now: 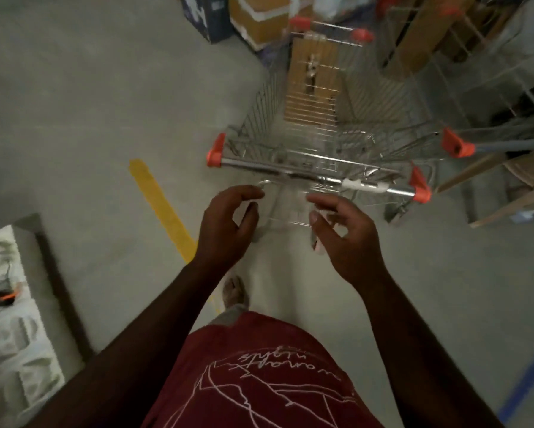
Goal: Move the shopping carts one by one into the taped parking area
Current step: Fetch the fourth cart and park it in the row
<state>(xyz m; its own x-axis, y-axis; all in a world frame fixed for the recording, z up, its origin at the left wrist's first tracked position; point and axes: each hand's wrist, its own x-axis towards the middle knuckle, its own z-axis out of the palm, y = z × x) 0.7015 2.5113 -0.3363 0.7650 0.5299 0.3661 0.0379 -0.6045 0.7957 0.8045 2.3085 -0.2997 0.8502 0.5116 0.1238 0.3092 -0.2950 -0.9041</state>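
Note:
A wire shopping cart (318, 125) with orange corner caps stands straight ahead of me, its chrome handle bar (278, 168) running across the frame. A brown cardboard box (313, 78) lies inside its basket. My left hand (228, 225) hovers just short of the handle, fingers loosely curled, holding nothing. My right hand (343, 233) is beside it, also off the bar, fingers relaxed and empty. A strip of yellow floor tape (161, 208) runs diagonally on the grey floor left of the cart.
A second cart (481, 88) holding cardboard sits close on the right, its orange corner (454, 145) near my cart's handle. Boxes (256, 17) are stacked at the far end. A low ledge with white bags (9, 304) is at the left. Blue tape (528, 384) marks the floor at lower right.

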